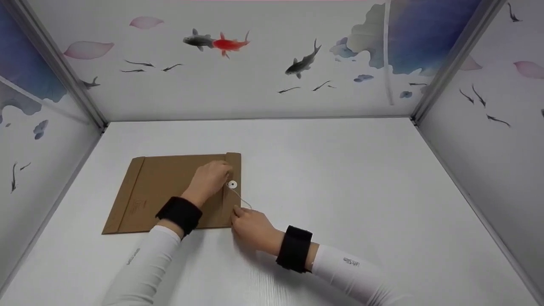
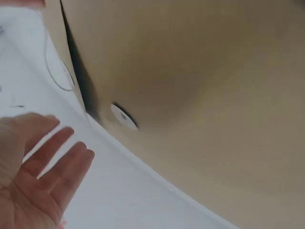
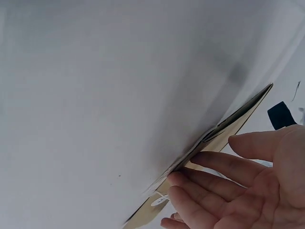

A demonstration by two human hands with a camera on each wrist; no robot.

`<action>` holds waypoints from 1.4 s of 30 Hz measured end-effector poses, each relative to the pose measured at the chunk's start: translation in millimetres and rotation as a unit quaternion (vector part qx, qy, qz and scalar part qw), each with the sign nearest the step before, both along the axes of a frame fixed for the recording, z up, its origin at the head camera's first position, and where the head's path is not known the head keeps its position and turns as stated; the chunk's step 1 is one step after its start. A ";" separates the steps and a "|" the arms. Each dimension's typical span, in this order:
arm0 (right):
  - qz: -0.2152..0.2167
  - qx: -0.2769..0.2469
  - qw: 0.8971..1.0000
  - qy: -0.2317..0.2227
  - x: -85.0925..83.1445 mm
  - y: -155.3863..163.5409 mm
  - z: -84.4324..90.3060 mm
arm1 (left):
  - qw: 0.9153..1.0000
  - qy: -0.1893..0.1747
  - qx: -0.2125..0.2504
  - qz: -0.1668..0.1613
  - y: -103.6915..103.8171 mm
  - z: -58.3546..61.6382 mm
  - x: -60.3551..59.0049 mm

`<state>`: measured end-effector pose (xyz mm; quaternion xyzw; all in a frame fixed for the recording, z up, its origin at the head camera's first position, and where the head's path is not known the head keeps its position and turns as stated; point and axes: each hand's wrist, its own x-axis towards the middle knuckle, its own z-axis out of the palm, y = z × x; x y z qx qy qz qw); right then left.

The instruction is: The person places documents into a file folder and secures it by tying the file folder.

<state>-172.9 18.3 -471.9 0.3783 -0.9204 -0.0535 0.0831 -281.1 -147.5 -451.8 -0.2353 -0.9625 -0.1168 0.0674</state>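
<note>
A brown kraft document envelope lies on the white table, with a white round button on its right flap. A thin white string runs from the button towards my right hand. Beside the envelope's near right corner, that hand's extended fingers touch the edge, while the thumb stands apart from them. My left hand is over the envelope near the button. Its loosely bent fingers hold nothing in the left wrist view. A second white button shows there, and the flap gapes slightly.
The white tabletop extends right of the envelope. A back panel printed with fish and petals stands behind it, with side panels at left and right. Black bands circle both wrists.
</note>
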 end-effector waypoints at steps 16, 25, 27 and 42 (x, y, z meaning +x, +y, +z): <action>0.002 0.026 0.998 0.060 5.0 -3.3 -1.2 | 0.989 -0.059 -0.132 -0.018 -5.4 -7.2 -27.0; -0.015 0.011 0.998 0.056 4.6 7.8 -0.3 | 0.988 -0.079 -0.133 -0.020 8.2 -5.8 -28.3; -0.017 0.002 0.998 0.053 4.1 13.5 -0.4 | 0.988 -0.086 -0.129 -0.024 11.3 -6.3 -28.5; -0.057 0.044 0.997 0.029 -4.7 65.8 1.4 | 0.984 -0.131 -0.115 -0.047 37.7 -10.8 -32.9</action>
